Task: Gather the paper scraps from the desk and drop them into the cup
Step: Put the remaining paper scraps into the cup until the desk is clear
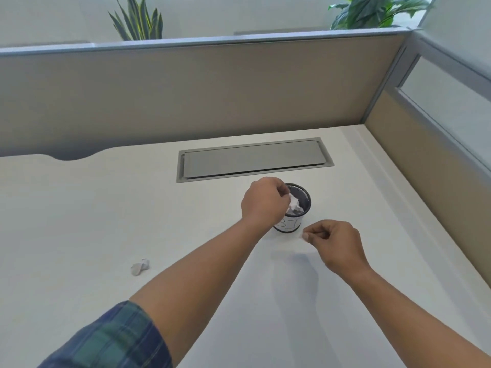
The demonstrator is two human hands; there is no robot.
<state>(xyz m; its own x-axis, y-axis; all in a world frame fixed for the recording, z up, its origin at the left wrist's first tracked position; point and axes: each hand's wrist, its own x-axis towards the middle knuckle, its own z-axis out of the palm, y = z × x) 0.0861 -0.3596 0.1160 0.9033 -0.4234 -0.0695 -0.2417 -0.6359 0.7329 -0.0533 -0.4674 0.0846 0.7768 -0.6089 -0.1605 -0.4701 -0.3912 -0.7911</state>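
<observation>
A black mesh cup [305,208] with a white label stands on the white desk [79,221], just in front of the grey cable hatch. My left hand [263,203] hovers over the cup's left rim, fingers curled down and pinching a crumpled white paper scrap [295,205] at the cup's mouth. My right hand [334,243] rests to the right of and nearer than the cup, thumb and forefinger pressed together near the desk; I see nothing between them. Another crumpled scrap [140,266] lies alone on the desk, far left of my left forearm.
A grey recessed cable hatch [255,160] sits behind the cup. Beige partition walls [186,96] close off the back and right sides of the desk. Two potted plants [138,19] rise behind the back partition.
</observation>
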